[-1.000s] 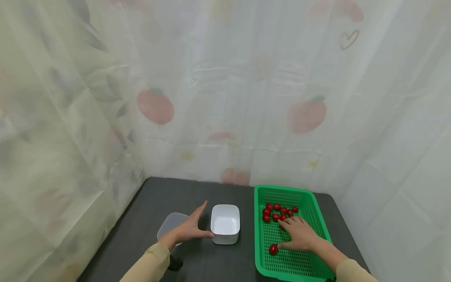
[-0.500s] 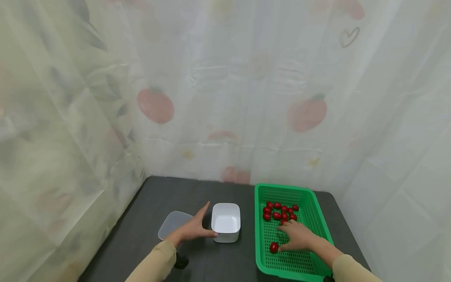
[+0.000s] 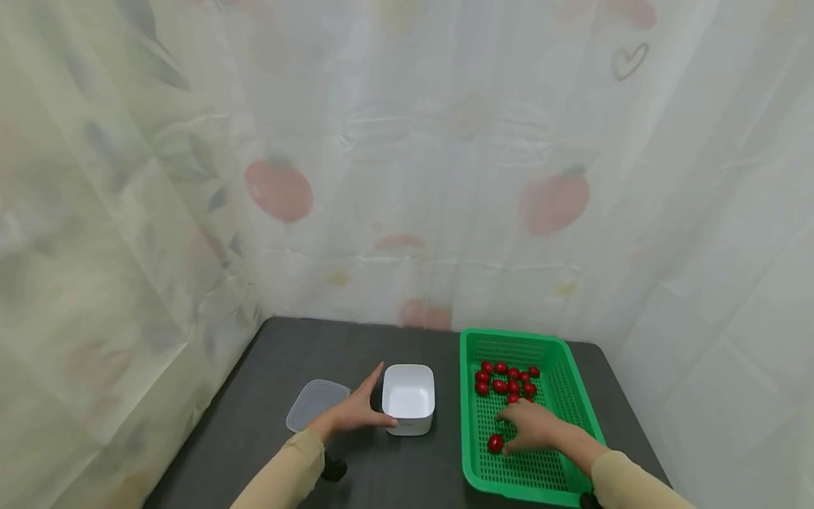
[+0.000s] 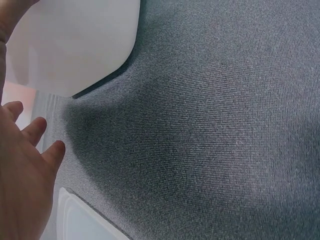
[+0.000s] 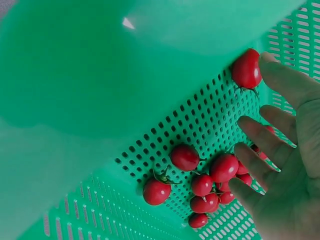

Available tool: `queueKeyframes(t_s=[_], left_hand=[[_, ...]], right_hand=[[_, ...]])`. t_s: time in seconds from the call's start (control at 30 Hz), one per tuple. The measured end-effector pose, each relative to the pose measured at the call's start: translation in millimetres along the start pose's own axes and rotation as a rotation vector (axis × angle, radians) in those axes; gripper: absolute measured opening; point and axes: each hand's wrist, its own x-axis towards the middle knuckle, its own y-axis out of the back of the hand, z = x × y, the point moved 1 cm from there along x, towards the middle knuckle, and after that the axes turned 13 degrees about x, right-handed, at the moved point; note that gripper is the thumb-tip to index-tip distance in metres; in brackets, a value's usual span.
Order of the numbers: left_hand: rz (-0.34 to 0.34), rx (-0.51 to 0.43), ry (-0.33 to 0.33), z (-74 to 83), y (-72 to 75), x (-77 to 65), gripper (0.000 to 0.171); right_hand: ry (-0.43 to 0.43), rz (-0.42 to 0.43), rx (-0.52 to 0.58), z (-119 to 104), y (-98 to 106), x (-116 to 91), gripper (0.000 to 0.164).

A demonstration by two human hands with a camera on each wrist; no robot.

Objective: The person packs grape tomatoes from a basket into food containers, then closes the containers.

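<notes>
My left hand [image 3: 352, 411] is spread around the left side of a white square container [image 3: 410, 427]. Its thumb lies at the container's front wall, and its index finger reaches up behind the left side. In the left wrist view, the other fingers [image 4: 54, 156] are apart from the container [image 4: 85, 45]. Over a green perforated basket [image 3: 466, 424], my right hand [image 3: 540, 428] has its fingers parted and slightly bent. Its thumb tip is at a lone red cherry tomato [image 3: 495, 444], seemingly touching this tomato [image 5: 247, 70] in the right wrist view. Several more cherry tomatoes [image 3: 500, 386] cluster farther back.
A translucent lid [image 3: 313, 403] lies flat on the dark grey table [image 3: 381, 474], left of the container and partly behind my left hand. Patterned curtains [image 3: 407, 212] enclose the back and sides. The basket's high wall [image 5: 75, 90] fills much of the right wrist view.
My left hand has slid right, bringing its thumb farther across the container's front. My right hand has drawn back slightly from the cluster, its fingers bending more near the lone tomato.
</notes>
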Motion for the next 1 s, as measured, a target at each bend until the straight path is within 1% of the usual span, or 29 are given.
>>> queueKeyframes(t_s=[0.1,0.23,0.37,0.6,0.77,1.0], left_hand=[[-0.006,0.0,-0.005,0.7,0.6,-0.1,0.13],[-0.022,-0.001,-0.009,3.1,1.2,-1.5,0.13],[-0.029,-0.013,-0.016,4.7,0.9,-2.0,0.129],[-0.027,-0.029,-0.027,4.0,-1.3,-0.6,0.129],[-0.03,-0.04,-0.038,4.1,-2.4,-0.6,0.129],[-0.025,-0.057,-0.054,3.1,-4.0,-0.9,0.128]], right_hand=[[0.004,-0.007,0.014,0,0,1,0.055],[0.032,-0.023,0.034,-1,-1,2,0.049],[0.066,-0.038,0.022,-1,-1,3,0.042],[0.128,-0.063,-0.009,-2,-1,10,0.036],[0.13,-0.074,-0.01,-2,-2,13,0.032],[0.141,-0.083,-0.01,-6,-2,12,0.031]])
